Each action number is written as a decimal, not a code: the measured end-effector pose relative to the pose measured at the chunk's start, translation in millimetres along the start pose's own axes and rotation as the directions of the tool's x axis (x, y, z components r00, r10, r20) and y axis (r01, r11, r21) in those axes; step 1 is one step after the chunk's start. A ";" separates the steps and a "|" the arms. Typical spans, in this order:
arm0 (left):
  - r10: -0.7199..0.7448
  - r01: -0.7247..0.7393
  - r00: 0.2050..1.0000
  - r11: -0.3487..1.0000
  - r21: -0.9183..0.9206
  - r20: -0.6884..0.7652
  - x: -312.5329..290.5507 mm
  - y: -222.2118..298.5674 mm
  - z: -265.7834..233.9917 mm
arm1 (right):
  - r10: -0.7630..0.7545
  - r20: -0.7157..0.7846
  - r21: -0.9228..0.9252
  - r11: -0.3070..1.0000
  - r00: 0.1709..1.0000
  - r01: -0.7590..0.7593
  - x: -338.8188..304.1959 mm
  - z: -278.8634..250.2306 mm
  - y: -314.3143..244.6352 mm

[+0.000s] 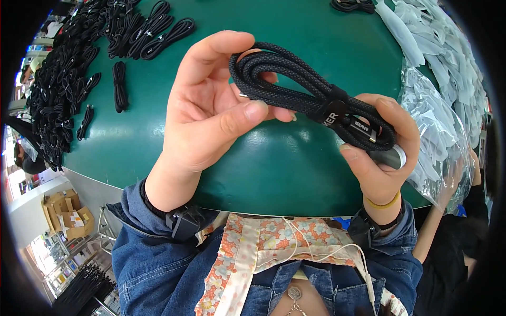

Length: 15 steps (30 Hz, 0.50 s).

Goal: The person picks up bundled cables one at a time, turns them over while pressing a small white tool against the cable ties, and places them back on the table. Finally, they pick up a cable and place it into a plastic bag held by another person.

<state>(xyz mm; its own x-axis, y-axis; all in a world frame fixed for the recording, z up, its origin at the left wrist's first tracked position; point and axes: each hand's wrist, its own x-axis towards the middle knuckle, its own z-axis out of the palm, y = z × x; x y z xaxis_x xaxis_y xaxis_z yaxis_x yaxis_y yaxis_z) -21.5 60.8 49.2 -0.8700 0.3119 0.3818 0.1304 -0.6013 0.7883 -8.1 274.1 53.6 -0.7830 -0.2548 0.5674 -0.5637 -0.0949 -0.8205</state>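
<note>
A coiled black braided cable (289,101) is held up between my hands over the green table, slanting down to the right. A black strap (333,104) with white lettering wraps its middle. My left hand (197,113) grips the left loop between thumb and fingers, and a small metal tip shows near its thumb. My right hand (383,176) pinches the right end with thumb and fingers. Beside that thumb lies a black plug (363,128) with a metal end. A grey piece with a white rim (391,157) sits under the coil in my right hand; its kind is unclear.
Many bundled black cables (52,100) pile up along the table's left, with a few lying apart, such as one bundle (120,87). Clear plastic bags (429,121) heap on the right, where another person's arm (435,226) reaches in. Cardboard boxes (68,213) stand lower left.
</note>
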 end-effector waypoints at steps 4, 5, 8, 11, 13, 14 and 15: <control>-0.013 0.013 0.999 1.000 -0.013 -0.035 -1.2 1.8 1.3 | 0.066 -0.004 0.011 0.998 0.998 -0.066 0.2 0.4 -2.9; -0.018 0.017 0.998 1.000 -0.021 -0.057 -0.7 2.2 2.6 | 0.088 -0.001 0.012 0.996 0.996 -0.088 0.9 0.1 -4.7; 0.050 -0.050 0.999 0.999 -0.018 0.012 0.5 4.1 -3.5 | 0.078 0.083 -0.066 0.995 0.993 -0.073 5.2 -5.3 -3.9; -0.032 0.034 0.994 0.999 0.023 -0.104 6.2 4.1 7.2 | 0.014 0.101 -0.188 0.982 0.995 0.005 6.7 -9.9 4.0; -0.063 0.071 0.987 0.996 0.045 -0.151 9.7 6.3 12.0 | -0.053 0.044 -0.247 0.967 0.998 0.062 11.7 -12.1 12.3; -0.040 0.061 0.981 0.992 0.110 -0.188 11.4 3.4 11.5 | 0.004 -0.092 -0.405 0.913 0.996 -0.041 13.3 -15.8 21.2; -0.013 0.053 0.975 0.983 0.174 -0.222 13.7 0.5 11.0 | 0.032 -0.237 -0.536 0.829 0.971 -0.158 13.8 -19.4 28.2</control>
<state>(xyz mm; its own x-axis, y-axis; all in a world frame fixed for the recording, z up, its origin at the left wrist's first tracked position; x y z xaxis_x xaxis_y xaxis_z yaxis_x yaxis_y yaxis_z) -28.1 72.9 60.2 -0.9555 0.1488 0.2547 0.1648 -0.4470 0.8792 -39.9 286.6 39.7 -0.8409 -0.0229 0.5408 -0.4843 0.4779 -0.7329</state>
